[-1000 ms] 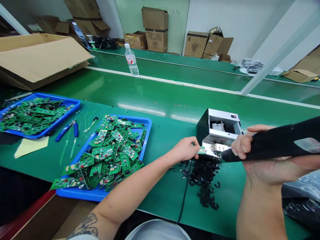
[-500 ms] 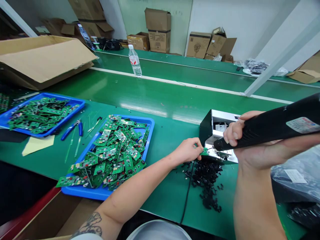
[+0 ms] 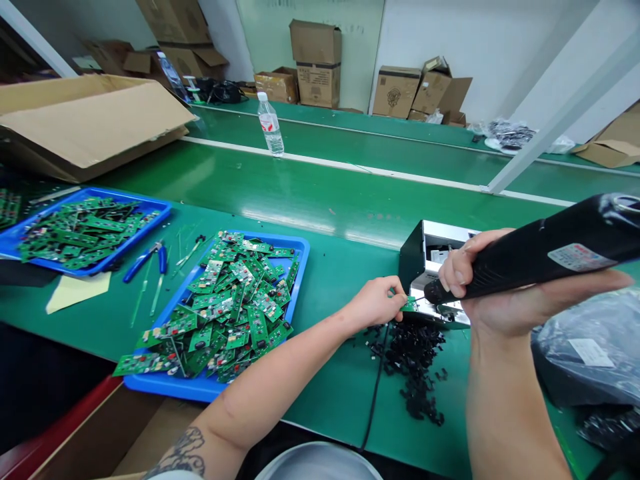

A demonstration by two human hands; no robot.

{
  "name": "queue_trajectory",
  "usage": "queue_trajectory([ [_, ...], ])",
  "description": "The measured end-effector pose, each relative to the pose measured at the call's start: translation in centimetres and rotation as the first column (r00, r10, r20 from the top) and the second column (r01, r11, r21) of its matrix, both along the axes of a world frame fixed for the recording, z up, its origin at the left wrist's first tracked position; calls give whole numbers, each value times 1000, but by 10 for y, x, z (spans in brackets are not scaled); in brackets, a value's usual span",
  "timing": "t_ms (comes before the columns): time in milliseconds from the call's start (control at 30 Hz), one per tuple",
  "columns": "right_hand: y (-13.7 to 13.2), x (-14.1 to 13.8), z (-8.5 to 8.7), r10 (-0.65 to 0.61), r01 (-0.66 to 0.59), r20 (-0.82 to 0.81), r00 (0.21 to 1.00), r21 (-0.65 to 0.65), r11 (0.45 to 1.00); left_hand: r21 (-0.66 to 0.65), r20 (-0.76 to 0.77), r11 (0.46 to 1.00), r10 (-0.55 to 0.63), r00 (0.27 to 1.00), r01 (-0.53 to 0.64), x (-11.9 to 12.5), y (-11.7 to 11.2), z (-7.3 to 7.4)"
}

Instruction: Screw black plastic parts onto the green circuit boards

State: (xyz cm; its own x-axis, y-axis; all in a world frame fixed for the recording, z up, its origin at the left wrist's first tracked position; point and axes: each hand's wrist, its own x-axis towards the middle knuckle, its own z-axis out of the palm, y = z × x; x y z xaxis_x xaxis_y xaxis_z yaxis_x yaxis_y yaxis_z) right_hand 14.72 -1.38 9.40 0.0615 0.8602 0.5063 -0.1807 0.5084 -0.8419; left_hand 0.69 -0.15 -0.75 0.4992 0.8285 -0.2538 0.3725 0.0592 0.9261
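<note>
My left hand (image 3: 381, 299) pinches a small green circuit board (image 3: 410, 305) at the front of a black and silver box-shaped machine (image 3: 413, 257). In my right hand (image 3: 500, 293) lies a black electric screwdriver (image 3: 535, 257), fingers wrapped round its body. Its thin tip points left and reaches the board's edge; whether it touches cannot be made out. Below the machine spreads a pile of small black parts (image 3: 415, 360). To the left, a blue tray (image 3: 303, 267) holds many green circuit boards (image 3: 245, 293), heaped up.
Farther left stand a second blue tray (image 3: 163, 212) of boards, blue-handled cutters (image 3: 163, 257) and a large cardboard box (image 3: 95, 127). A water bottle (image 3: 271, 127) stands behind. At right lies a plastic-wrapped bundle (image 3: 595, 353). A black cable (image 3: 374, 407) crosses the table edge.
My right hand and the screwdriver have shifted slightly left, and the screwdriver's rear end has come lower into view. My left hand keeps its place with the board.
</note>
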Motion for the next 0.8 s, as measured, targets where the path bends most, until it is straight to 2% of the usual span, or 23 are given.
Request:
queue_trajectory([
  [200,-9,4,0,31,-31,6,1000,21,999,9,-18,1000,-8,1000,8,-1,0,3],
  [300,-19,19,1,-64,64,19,998,-13,998,1,-25,1000,-7,1000,7,-1,-1,7],
  [433,-18,47,-9,-199,199,-11,980,55,978,-11,-34,1000,-2,999,2,-2,-2,11],
  [600,-8,59,-27,-184,184,-34,982,-9,983,-3,-27,1000,-10,1000,10,-2,-1,9],
  [800,-10,56,-31,-184,183,-30,982,-33,983,-1,-32,1000,-14,999,14,-2,-1,7],
])
